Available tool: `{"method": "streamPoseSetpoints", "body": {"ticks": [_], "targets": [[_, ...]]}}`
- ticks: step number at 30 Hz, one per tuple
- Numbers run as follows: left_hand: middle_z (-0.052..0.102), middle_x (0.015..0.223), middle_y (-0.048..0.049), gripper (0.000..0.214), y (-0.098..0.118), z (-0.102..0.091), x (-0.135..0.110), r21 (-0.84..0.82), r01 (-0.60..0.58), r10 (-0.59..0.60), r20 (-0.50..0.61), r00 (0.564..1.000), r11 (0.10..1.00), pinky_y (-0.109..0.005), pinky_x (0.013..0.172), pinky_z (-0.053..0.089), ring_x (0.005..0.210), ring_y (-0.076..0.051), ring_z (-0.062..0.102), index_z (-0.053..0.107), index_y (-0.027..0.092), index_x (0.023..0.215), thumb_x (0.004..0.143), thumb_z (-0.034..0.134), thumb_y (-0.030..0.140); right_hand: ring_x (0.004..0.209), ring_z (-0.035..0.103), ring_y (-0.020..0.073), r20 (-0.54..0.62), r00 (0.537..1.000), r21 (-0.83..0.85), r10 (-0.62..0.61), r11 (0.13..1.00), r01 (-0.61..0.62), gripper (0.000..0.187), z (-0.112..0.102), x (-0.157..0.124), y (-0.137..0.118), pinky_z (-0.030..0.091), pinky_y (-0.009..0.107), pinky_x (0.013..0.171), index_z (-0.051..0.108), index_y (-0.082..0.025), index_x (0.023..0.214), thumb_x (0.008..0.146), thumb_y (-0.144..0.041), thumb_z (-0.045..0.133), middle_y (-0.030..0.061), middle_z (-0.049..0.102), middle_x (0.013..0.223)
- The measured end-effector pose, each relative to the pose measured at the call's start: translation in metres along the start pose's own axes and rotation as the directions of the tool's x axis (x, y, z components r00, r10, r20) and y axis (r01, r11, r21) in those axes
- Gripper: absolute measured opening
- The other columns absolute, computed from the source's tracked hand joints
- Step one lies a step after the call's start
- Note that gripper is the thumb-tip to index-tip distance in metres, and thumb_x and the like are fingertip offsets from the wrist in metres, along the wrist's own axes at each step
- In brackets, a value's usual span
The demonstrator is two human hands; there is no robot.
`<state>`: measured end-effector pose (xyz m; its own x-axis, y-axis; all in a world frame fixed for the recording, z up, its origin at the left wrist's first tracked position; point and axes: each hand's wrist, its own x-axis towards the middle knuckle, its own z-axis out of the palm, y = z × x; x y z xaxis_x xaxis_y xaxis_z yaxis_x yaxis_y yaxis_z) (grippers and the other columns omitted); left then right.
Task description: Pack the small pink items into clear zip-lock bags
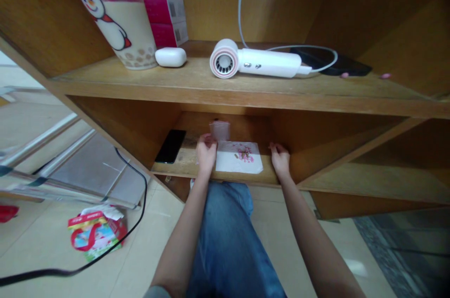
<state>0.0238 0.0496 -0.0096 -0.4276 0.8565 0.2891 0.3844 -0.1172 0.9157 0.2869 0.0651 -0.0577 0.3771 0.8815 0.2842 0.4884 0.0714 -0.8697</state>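
On the lower wooden shelf [183, 167] lies a white sheet [234, 163] with a small heap of pink beads [245, 154] on it. My left hand [206, 152] grips a small clear plastic container [220, 130] that stands at the sheet's back left corner. My right hand [280, 159] rests on the shelf just right of the sheet, its fingers curled, with nothing visible in them.
A black phone [170, 145] lies on the lower shelf to the left. The upper shelf [197, 83] carries a white hair dryer [253, 62] with cord, a white case [170, 56], a snowman-print cup [116, 17] and pink boxes [163, 3]. A black cable [138, 213] and a colourful packet [95, 234] lie on the floor.
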Motion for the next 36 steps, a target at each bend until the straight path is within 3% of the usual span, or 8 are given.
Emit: {"method": "streamPoseSetpoints", "body": {"ticks": [4,7,13,21,24,28,32,36], "targets": [[0.062,0.098,-0.0061,0.024,-0.010,-0.013,0.012,0.452,-0.146,0.068,0.185,0.980,0.880,-0.035,0.085,0.039,0.094,-0.021,0.055,0.060,0.021,0.096,0.076,0.050,0.029,0.071,0.058,0.0214,-0.001,1.000,0.003,-0.006,1.000,0.006,0.048,-0.001,0.000,0.000,0.040,0.030,0.068,0.062,-0.013,0.072,0.075,-0.057,0.041,0.0123,0.066,0.077],[0.062,0.103,-0.0066,0.023,-0.011,-0.003,0.015,0.598,-0.300,0.105,0.338,0.935,0.743,-0.040,0.088,0.034,0.100,-0.026,0.050,0.062,0.023,0.095,0.077,0.049,0.029,0.072,0.058,0.0214,0.004,1.000,0.000,-0.013,1.000,0.013,0.048,-0.001,0.000,0.000,0.040,0.030,0.068,0.062,-0.014,0.071,0.076,-0.057,0.041,0.0122,0.066,0.077],[0.056,0.113,-0.0084,0.030,-0.005,0.018,0.020,0.628,-0.453,0.165,0.462,0.872,0.633,-0.043,0.089,0.030,0.105,-0.028,0.045,0.060,0.025,0.104,0.078,0.047,0.033,0.069,0.057,0.0209,0.008,1.000,-0.023,-0.005,1.000,0.005,0.052,0.000,0.002,0.004,0.041,0.030,0.067,0.062,-0.013,0.075,0.075,-0.059,0.039,0.0126,0.066,0.077],[0.056,0.117,-0.0055,0.027,-0.006,0.020,0.027,0.558,-0.532,0.191,0.554,0.810,0.638,-0.042,0.093,0.027,0.109,-0.026,0.043,0.061,0.026,0.101,0.079,0.046,0.031,0.071,0.058,0.0214,0.010,1.000,-0.028,-0.014,0.999,0.015,0.050,0.000,0.001,0.001,0.040,0.030,0.068,0.062,-0.013,0.075,0.077,-0.057,0.039,0.0130,0.066,0.078],[0.056,0.116,-0.0047,0.026,-0.006,0.004,0.026,0.573,-0.478,0.219,0.463,0.859,0.666,-0.040,0.093,0.028,0.107,-0.025,0.046,0.060,0.026,0.100,0.080,0.046,0.033,0.071,0.058,0.0213,0.014,1.000,-0.028,-0.016,0.999,0.016,0.051,0.000,0.001,0.001,0.041,0.030,0.068,0.062,-0.013,0.075,0.077,-0.057,0.038,0.0134,0.066,0.079],[0.057,0.111,-0.0083,0.038,-0.011,-0.026,0.020,0.663,-0.323,0.150,0.305,0.941,0.676,-0.036,0.089,0.034,0.103,-0.025,0.049,0.056,0.022,0.107,0.080,0.043,0.045,0.070,0.057,0.0208,0.008,1.000,-0.025,-0.018,1.000,0.018,0.052,0.001,0.002,0.003,0.040,0.030,0.067,0.063,-0.013,0.075,0.077,-0.058,0.038,0.0126,0.066,0.078],[0.056,0.108,-0.0141,0.062,-0.017,-0.041,0.004,0.748,-0.236,0.039,0.271,0.962,0.621,-0.037,0.085,0.037,0.101,-0.030,0.051,0.048,0.017,0.117,0.071,0.048,0.058,0.069,0.057,0.0208,0.007,1.000,-0.025,-0.022,0.999,0.022,0.052,0.001,0.001,0.003,0.040,0.030,0.066,0.062,-0.013,0.073,0.077,-0.059,0.037,0.0124,0.066,0.076],[0.053,0.109,-0.0189,0.078,-0.019,-0.037,-0.011,0.797,-0.206,0.023,0.235,0.972,0.567,-0.040,0.084,0.037,0.104,-0.034,0.048,0.042,0.013,0.122,0.066,0.048,0.066,0.069,0.057,0.0211,0.007,1.000,-0.017,-0.021,1.000,0.021,0.051,0.000,0.000,0.002,0.040,0.030,0.066,0.062,-0.013,0.073,0.077,-0.058,0.038,0.0128,0.066,0.076]]}}
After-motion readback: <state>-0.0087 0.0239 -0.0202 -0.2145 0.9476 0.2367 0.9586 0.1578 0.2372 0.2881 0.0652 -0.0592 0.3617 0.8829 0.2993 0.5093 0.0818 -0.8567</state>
